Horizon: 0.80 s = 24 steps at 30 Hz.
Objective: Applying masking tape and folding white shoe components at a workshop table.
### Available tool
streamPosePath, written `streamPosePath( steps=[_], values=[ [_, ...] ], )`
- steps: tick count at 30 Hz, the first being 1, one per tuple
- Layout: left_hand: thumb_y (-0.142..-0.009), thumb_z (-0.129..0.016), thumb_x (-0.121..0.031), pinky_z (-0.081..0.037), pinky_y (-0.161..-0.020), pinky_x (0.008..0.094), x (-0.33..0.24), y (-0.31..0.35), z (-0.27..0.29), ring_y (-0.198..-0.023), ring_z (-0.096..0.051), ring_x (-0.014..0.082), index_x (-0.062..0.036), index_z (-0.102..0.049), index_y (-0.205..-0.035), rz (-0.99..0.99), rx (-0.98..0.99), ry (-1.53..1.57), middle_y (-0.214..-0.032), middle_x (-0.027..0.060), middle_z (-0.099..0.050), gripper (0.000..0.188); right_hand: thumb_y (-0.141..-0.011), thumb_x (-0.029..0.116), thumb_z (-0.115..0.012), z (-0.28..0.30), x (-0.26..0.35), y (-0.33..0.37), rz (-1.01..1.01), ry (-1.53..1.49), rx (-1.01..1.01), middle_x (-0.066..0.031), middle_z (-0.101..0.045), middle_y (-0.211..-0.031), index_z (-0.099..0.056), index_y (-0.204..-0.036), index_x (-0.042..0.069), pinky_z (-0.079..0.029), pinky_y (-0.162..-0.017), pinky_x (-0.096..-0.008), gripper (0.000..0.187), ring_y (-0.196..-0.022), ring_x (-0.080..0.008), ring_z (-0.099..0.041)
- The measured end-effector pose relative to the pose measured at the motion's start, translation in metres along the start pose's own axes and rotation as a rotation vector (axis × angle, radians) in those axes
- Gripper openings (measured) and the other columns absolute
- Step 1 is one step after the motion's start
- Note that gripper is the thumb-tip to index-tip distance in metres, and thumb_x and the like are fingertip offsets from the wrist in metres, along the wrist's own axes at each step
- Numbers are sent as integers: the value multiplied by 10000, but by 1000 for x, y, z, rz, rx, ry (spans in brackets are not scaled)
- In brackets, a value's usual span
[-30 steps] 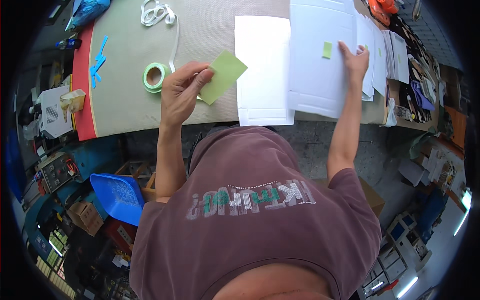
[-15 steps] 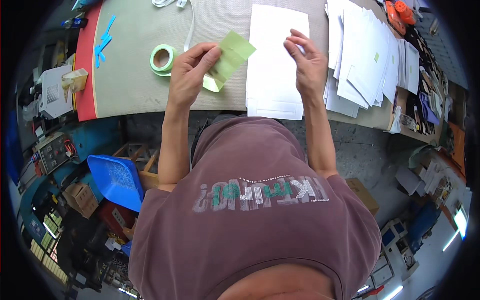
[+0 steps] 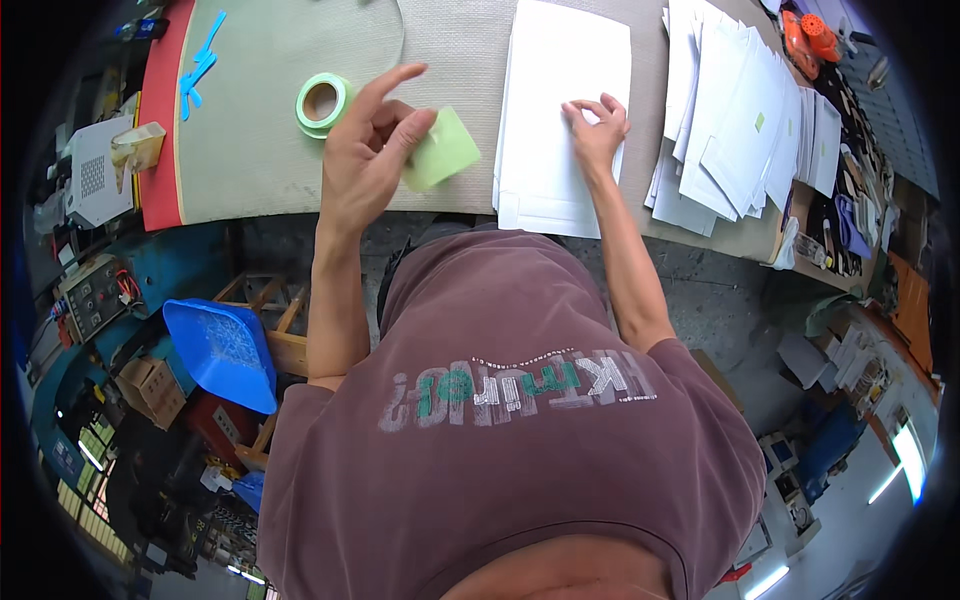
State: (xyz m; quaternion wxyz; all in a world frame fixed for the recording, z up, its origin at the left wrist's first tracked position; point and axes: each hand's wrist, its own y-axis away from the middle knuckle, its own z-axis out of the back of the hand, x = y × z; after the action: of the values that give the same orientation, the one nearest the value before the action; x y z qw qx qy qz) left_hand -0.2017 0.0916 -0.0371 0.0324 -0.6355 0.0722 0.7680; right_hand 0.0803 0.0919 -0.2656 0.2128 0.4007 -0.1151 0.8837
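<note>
My left hand [image 3: 362,160] holds a light green sticker sheet [image 3: 445,150], pinched near the thumb, with the index finger stretched out above it. Left of that hand, a roll of green stickers [image 3: 322,103] lies on its side on the table, partly behind the fingers. My right hand [image 3: 600,133] is over the white flat folded cartons [image 3: 540,80], thumb and index fingertips close together near the top sheet. Whatever those fingertips may hold is too small to make out.
Piled at the right are more white flat cartons [image 3: 725,90], one with a small green sticker [image 3: 759,122]. A blue plastic tool [image 3: 200,75] lies at the table's left, beside the red edge strip [image 3: 163,140]. Orange tools [image 3: 808,35] sit far right. Below stands a blue plastic seat [image 3: 222,350].
My right hand has moved down and slightly left onto the white cartons. The green sheet has moved down and left with my left hand, whose index finger has lifted off it.
</note>
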Motion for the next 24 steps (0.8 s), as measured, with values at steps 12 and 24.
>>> streamPosePath(
  steps=[12, 24],
  values=[
    [-855, -740, -61, -270, -370, 245, -135, 40, -22, -423, -307, 91, -140, -614, -809, -748, 389, 322, -596, -13, -545, 156, -498, 701, -878, 9, -2, -22, -416, 442, 78, -246, -472, -1140, -519, -1105, -75, -345, -1008, -502, 1049, -1205, -372, -371],
    [-876, -734, -190, -383, -496, 273, -157, 59, 15, -546, -394, 102, -132, -663, -874, -633, 539, 301, -694, 2, -571, 92, -615, 472, -924, 36, 15, -15, -359, 62, -94, -232, -540, -1078, -507, -1148, -114, -489, -953, -470, 895, -1010, -362, -584]
  ],
)
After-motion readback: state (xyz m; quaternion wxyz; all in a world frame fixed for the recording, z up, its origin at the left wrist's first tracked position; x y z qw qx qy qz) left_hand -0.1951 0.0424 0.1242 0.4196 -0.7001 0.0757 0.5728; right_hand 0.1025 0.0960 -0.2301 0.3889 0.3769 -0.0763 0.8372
